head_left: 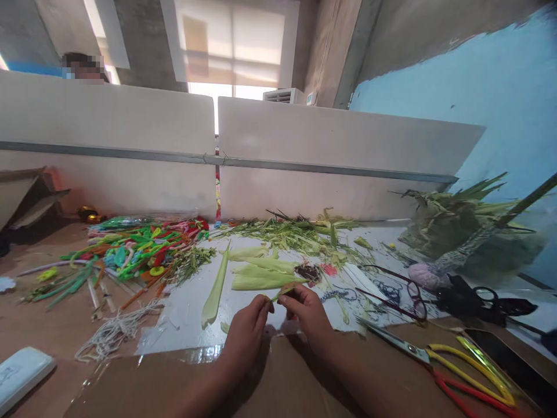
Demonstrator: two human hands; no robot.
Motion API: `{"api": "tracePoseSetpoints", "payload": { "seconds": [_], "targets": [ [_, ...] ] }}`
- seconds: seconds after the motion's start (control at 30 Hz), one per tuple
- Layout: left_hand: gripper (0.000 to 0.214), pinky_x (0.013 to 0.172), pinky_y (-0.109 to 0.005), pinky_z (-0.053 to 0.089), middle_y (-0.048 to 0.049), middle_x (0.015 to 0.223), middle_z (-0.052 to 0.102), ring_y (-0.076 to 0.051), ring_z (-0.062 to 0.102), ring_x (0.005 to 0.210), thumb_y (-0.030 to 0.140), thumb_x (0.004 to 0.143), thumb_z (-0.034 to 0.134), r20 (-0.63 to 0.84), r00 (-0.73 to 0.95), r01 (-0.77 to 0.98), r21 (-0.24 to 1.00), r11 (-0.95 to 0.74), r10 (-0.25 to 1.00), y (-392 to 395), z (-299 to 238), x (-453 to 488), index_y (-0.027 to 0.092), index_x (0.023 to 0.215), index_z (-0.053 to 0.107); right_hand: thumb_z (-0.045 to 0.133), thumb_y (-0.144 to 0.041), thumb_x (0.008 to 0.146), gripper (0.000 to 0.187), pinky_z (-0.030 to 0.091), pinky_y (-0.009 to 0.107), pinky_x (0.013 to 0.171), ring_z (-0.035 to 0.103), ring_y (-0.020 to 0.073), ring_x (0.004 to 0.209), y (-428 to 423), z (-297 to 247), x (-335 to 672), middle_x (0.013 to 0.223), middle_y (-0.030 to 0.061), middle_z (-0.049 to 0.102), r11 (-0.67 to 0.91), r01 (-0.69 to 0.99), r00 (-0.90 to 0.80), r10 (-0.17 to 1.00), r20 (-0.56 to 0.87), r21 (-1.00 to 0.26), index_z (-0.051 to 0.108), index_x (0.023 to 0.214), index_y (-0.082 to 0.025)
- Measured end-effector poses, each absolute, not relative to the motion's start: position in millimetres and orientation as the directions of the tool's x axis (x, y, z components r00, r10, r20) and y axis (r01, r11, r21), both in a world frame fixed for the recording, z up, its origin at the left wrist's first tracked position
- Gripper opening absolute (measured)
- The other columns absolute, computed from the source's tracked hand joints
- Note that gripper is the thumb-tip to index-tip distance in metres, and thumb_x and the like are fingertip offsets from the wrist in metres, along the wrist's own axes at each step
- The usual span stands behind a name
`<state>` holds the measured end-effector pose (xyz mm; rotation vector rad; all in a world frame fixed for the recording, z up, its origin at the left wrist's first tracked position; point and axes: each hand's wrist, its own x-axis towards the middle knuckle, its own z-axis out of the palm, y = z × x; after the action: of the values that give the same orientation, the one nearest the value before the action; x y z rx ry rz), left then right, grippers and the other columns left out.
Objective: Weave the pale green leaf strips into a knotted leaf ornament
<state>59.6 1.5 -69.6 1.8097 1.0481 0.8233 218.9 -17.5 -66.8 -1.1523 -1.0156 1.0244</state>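
Note:
My left hand (246, 330) and my right hand (307, 310) meet over the near edge of a white sheet (183, 313). Both pinch a thin green leaf strip (282, 291) between their fingertips, the left at its near end and the right at its far end. Just beyond the hands lie several pale green leaf pieces (261, 276), and one long narrow leaf (216, 290) lies to the left. A sheet of brown cardboard (278, 383) sits under my forearms.
Yellow-and-red scissors (452, 363) lie at the right, black scissors (478, 302) and glasses (407, 293) further back. Colourful pipe cleaners (134, 247) and string (115, 328) are left. Leaf scraps (300, 232) and a green bundle (465, 226) sit by the white partition (331, 145). A person is behind it.

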Motion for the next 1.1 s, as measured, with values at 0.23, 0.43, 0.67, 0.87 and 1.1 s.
{"api": "tracePoseSetpoints", "payload": {
  "seconds": [0.23, 0.43, 0.67, 0.87, 1.1],
  "targets": [
    [0.032, 0.075, -0.029, 0.042, -0.0015, 0.083, 0.066, -0.021, 0.060, 0.080, 0.046, 0.097, 0.038, 0.137, 0.397, 0.287, 0.921, -0.264, 0.908, 2.2, -73.0, 59.0, 0.024, 0.083, 0.056, 0.079, -0.039, 0.065, 0.024, 0.041, 0.025, 0.050, 0.047, 0.0129, 0.053, -20.8, -63.3, 217.5, 0.065, -0.0007, 0.062, 0.104, -0.128, 0.229, 0.971, 0.072, -0.986, 0.070, 0.075, -0.018],
    [0.032, 0.077, -0.029, 0.043, -0.0015, 0.083, 0.064, -0.021, 0.059, 0.082, 0.046, 0.098, 0.039, 0.166, 0.390, 0.239, 0.932, -0.274, 0.906, 4.0, -76.1, 57.4, 0.024, 0.083, 0.056, 0.076, -0.041, 0.074, 0.025, 0.042, 0.026, 0.053, 0.050, 0.0132, 0.056, -21.9, -67.2, 222.3, 0.074, 0.0028, 0.068, 0.142, -0.099, 0.219, 0.969, 0.118, -0.985, 0.072, 0.079, -0.018],
    [0.030, 0.076, -0.030, 0.043, -0.0020, 0.083, 0.065, -0.022, 0.060, 0.081, 0.044, 0.097, 0.039, 0.169, 0.363, 0.232, 0.936, -0.264, 0.916, 5.4, -75.6, 58.3, 0.024, 0.083, 0.057, 0.078, -0.046, 0.072, 0.032, 0.039, 0.025, 0.051, 0.049, 0.0122, 0.054, -21.7, -64.8, 220.8, 0.077, 0.0023, 0.068, 0.126, -0.137, 0.252, 0.964, 0.088, -0.983, 0.071, 0.088, -0.018],
    [0.031, 0.077, -0.030, 0.041, -0.0019, 0.083, 0.066, -0.022, 0.060, 0.080, 0.043, 0.097, 0.038, 0.160, 0.415, 0.294, 0.908, -0.299, 0.895, 1.3, -70.4, 59.1, 0.024, 0.083, 0.058, 0.080, -0.048, 0.073, 0.032, 0.042, 0.025, 0.051, 0.049, 0.0134, 0.057, -19.0, -69.9, 222.7, 0.072, 0.0019, 0.064, 0.146, -0.091, 0.195, 0.973, 0.126, -0.985, 0.069, 0.077, -0.018],
    [0.032, 0.078, -0.030, 0.042, -0.0016, 0.084, 0.065, -0.022, 0.060, 0.083, 0.044, 0.098, 0.037, 0.153, 0.382, 0.265, 0.927, -0.266, 0.911, 4.8, -74.8, 58.1, 0.024, 0.083, 0.057, 0.080, -0.042, 0.066, 0.028, 0.040, 0.024, 0.048, 0.046, 0.0124, 0.054, -21.4, -65.1, 217.7, 0.068, 0.0009, 0.062, 0.111, -0.102, 0.208, 0.974, 0.088, -0.989, 0.070, 0.075, -0.018]
  ]
}}
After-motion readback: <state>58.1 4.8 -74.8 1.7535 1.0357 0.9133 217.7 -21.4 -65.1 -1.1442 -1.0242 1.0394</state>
